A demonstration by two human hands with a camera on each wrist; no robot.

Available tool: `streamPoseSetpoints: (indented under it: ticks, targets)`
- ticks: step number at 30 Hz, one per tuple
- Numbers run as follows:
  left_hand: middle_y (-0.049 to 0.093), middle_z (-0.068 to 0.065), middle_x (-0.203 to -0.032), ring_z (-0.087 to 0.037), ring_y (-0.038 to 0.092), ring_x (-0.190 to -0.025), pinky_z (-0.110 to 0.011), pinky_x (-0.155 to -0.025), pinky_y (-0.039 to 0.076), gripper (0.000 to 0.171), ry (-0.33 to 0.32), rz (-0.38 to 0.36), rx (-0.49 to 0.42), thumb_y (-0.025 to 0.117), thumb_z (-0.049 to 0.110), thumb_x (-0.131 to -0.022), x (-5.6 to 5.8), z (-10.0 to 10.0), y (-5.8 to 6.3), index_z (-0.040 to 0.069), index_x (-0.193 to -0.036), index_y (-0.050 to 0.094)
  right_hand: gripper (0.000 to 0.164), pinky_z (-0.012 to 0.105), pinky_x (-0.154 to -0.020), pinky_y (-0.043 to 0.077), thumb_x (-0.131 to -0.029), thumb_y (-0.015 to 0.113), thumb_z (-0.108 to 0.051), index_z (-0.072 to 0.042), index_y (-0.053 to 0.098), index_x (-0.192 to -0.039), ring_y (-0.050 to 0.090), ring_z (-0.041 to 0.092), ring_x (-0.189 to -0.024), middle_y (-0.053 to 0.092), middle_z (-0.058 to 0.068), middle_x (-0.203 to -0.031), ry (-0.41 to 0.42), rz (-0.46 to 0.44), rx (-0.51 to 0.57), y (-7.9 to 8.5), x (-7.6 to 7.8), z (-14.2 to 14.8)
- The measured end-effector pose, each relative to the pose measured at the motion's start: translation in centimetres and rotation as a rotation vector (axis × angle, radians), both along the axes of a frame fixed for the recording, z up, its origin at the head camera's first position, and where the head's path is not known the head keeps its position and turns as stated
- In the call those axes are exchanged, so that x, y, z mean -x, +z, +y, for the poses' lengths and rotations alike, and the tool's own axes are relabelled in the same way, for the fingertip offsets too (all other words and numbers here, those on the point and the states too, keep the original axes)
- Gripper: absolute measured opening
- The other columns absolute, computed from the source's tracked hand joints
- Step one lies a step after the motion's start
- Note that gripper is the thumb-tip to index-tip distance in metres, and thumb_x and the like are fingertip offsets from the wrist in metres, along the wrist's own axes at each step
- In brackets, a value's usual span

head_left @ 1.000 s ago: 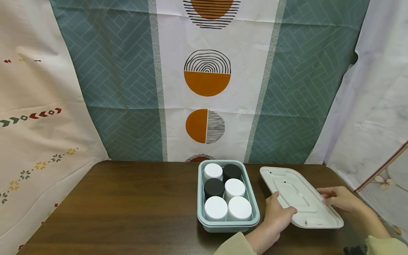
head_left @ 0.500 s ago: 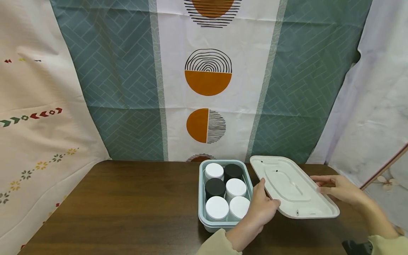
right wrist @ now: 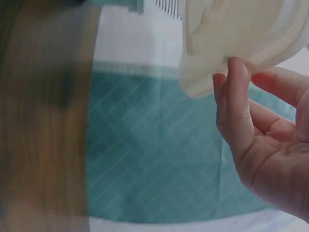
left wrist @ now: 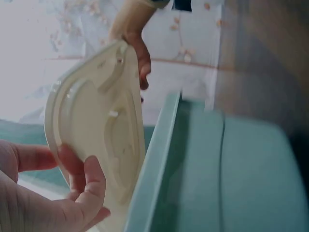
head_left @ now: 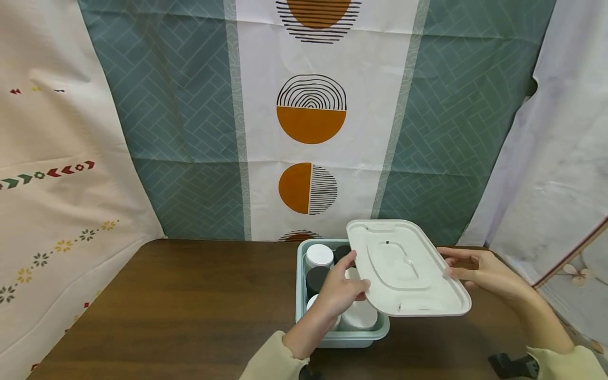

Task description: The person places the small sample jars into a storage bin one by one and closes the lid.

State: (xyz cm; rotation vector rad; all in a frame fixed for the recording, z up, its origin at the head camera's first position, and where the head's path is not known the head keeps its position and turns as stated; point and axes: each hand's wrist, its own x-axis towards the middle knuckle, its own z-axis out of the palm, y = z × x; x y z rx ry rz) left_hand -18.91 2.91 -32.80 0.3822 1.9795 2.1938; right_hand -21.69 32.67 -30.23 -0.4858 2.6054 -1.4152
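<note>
A white rectangular plastic lid (head_left: 404, 269) is held in the air, tilted, its left part over a pale blue-green box (head_left: 380, 331). My left hand (head_left: 334, 293) pinches the lid's left edge between thumb and fingers, above the box. On the opposite edge, my right hand (head_left: 480, 269) pinches the lid with thumb and fingertips. Inside the box stand several jars with round caps, among them a white cap (head_left: 319, 255) and a black cap (head_left: 315, 279); the lid and left hand partly hide them. In the left wrist view the lid (left wrist: 96, 121) is beside the box wall (left wrist: 231, 164).
The box stands on a dark brown wooden table (head_left: 190, 306), near its back edge. Behind hangs a patterned curtain (head_left: 180, 105); pale cloths (head_left: 57, 211) hang at both sides. Dark wrist mounts (head_left: 513, 365) show at the sleeves.
Both hands have lifted the lid and carried it leftward from beside the box to partly over it. The box and jars stay in place.
</note>
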Motion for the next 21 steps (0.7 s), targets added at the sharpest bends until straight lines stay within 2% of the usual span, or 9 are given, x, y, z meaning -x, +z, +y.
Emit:
streamPoseSetpoints:
  ticks: [7,11,15,21]
  targets:
    - [0.038,-0.02,-0.137,-0.012,0.056,-0.067,-0.025,-0.064,0.05,0.059,0.031,0.023,0.059,0.056,0.003,-0.086,0.8,-3.8,0.5,0.001,-0.14,0.031,0.062,0.038,-0.064,0.054,-0.087,0.059,-0.01,0.01,0.029,-0.136,0.061,0.012,-0.079,0.057,0.008,-0.092,0.055,-0.026,0.086,0.8,0.3,-3.3]
    - [0.04,-0.02,-0.135,-0.014,0.057,-0.069,-0.024,-0.062,0.051,0.056,0.026,0.047,0.068,0.055,0.003,-0.087,1.4,-5.8,0.6,0.003,-0.139,0.034,0.066,0.037,-0.063,0.054,-0.086,0.06,-0.008,0.011,0.025,-0.137,0.061,0.014,-0.075,0.056,0.01,-0.09,0.095,-0.023,0.107,1.1,0.6,-5.0]
    - [0.043,-0.022,-0.133,-0.017,0.058,-0.074,-0.028,-0.063,0.053,0.053,0.048,0.086,0.125,0.056,0.005,-0.088,1.9,-7.3,0.4,0.004,-0.138,0.036,0.069,0.038,-0.062,0.054,-0.084,0.063,-0.009,0.008,0.025,-0.139,0.061,0.015,-0.074,0.054,0.012,-0.091,0.099,-0.023,0.112,1.2,0.9,-6.3]
    - [0.042,-0.022,-0.134,-0.018,0.058,-0.074,-0.03,-0.064,0.053,0.052,0.091,0.111,0.169,0.056,0.005,-0.088,2.0,-8.7,0.1,0.003,-0.137,0.038,0.071,0.039,-0.063,0.054,-0.082,0.067,-0.013,0.003,0.028,-0.14,0.062,0.016,-0.075,0.054,0.014,-0.093,0.067,-0.024,0.12,1.0,1.6,-7.9]
